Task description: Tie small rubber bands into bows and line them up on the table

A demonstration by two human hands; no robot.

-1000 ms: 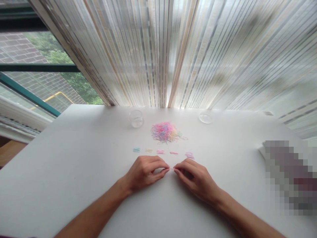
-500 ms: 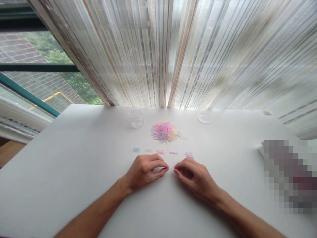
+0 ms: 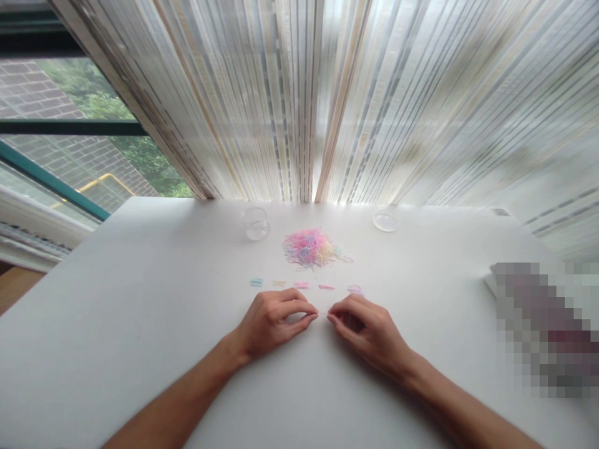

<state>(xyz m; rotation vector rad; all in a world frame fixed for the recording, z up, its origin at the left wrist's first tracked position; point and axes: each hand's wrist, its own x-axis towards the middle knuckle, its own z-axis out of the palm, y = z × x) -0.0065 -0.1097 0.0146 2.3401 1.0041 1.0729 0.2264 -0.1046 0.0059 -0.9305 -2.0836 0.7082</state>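
My left hand point(image 3: 276, 318) and my right hand point(image 3: 367, 327) face each other low over the table, thumb and forefinger pinched on each. A thin, pale pinkish rubber band point(image 3: 322, 313) spans the small gap between the fingertips, very faint. Just beyond my hands runs a row of small band bunches: a teal bunch point(image 3: 256, 282), a cream bunch point(image 3: 279, 283), a pink bunch point(image 3: 302, 285), a darker pink bunch point(image 3: 326, 287) and a lilac bunch point(image 3: 355, 289). Behind the row lies a loose pile of multicoloured rubber bands point(image 3: 309, 247).
A clear round container point(image 3: 256, 226) stands at the back left of the white table point(image 3: 140, 324). At the back right lies a clear round lid point(image 3: 385, 221). A blurred-out object point(image 3: 543, 330) sits at the right edge. Striped curtains point(image 3: 299, 100) hang behind the table.
My hands keep nearly the same pinched pose and spacing. The whole view has shifted very slightly; nothing on the table has visibly moved.
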